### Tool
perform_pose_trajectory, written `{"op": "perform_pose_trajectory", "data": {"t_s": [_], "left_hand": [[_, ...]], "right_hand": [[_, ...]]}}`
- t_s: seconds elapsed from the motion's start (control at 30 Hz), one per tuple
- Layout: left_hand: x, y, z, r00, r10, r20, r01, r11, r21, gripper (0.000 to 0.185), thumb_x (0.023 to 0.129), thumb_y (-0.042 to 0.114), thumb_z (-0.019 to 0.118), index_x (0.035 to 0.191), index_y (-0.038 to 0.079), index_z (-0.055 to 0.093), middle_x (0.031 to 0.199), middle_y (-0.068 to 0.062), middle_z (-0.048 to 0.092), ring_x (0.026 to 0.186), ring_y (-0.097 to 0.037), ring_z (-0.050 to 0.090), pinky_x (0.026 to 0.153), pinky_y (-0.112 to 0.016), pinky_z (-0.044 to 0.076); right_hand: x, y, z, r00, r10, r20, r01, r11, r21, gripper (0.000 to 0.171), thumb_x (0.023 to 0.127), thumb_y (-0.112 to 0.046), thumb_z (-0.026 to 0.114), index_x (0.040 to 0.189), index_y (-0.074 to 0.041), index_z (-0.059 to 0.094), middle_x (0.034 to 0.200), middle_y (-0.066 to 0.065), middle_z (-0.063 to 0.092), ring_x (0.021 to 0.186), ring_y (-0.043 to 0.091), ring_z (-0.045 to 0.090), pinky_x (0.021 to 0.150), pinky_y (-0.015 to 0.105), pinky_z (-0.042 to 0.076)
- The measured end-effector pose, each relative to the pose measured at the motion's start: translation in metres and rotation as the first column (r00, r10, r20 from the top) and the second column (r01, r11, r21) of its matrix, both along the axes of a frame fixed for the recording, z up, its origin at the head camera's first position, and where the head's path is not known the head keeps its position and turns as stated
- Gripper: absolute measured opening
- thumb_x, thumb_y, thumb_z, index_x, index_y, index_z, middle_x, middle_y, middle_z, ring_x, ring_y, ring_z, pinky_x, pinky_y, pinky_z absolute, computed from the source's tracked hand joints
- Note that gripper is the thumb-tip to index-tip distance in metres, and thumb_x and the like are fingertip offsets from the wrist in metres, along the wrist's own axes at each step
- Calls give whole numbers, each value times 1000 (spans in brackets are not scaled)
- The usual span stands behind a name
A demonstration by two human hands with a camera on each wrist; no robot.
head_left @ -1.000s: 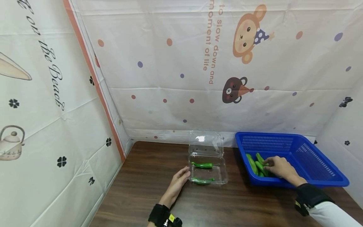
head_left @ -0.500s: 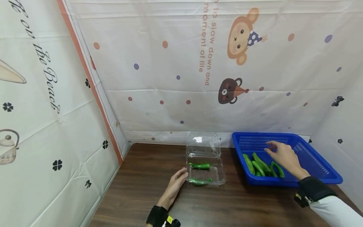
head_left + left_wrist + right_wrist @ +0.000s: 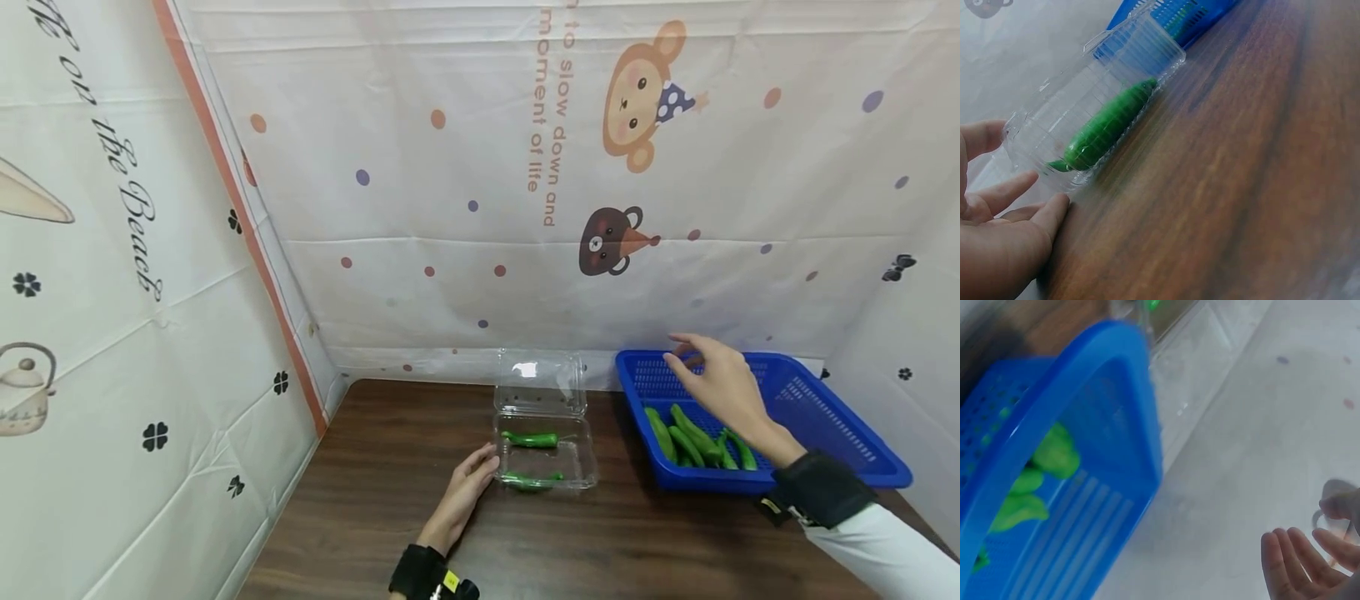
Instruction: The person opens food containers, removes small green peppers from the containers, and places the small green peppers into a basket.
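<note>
My left hand (image 3: 461, 496) rests its fingertips against the left side of a clear plastic clamshell box (image 3: 562, 461), whose lid stands raised at the back. One green chili pepper (image 3: 531, 440) lies across the box's rear part. Another green pepper (image 3: 528, 482) shows through its front wall, and large in the left wrist view. Over the blue plastic basket (image 3: 765, 480), my right hand (image 3: 723, 387) hovers with fingers loosely bent and nothing between them. Several green peppers (image 3: 696, 437) are heaped at the basket's left end, below that hand.
A brown wooden table (image 3: 390, 467) carries the box and the basket, with a strip of table between them. Printed white cloth (image 3: 420, 208) hangs behind and along both sides. The basket's raised rim stands near the back cloth.
My right hand has lifted off the peppers in the basket and moved up and a little left, holding nothing. The left hand stays at the box. The camera view has shifted slightly.
</note>
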State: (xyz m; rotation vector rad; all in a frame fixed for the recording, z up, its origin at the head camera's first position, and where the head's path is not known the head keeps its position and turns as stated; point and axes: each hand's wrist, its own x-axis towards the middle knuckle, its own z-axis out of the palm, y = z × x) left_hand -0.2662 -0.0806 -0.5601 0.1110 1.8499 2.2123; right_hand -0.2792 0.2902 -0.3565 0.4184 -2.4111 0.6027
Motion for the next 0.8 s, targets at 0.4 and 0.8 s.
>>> {"op": "perform_pose_trajectory", "data": {"t_s": [0.4,0.8], "left_hand": [[0,0,-4,1000,1,-1,-1,1000,-8,66,106,34,57,157,-2,35,169,-22,22,155,-40,26,128,-52,30],[-1,0,-1,1000,14,13,-14,1000,-4,64,105,34,59,154,-1,41,169,-21,22,155,-39,27,128,-51,30]], "right_hand": [[1,-37,12,994,69,-79,-70,998,-7,36,94,-6,72,130,-1,67,109,22,71,93,36,68,73,53,59],[8,-60,13,982,184,-49,-184,983,-1,53,91,-1,75,141,0,58,111,21,70,101,37,67,81,55,59]]}}
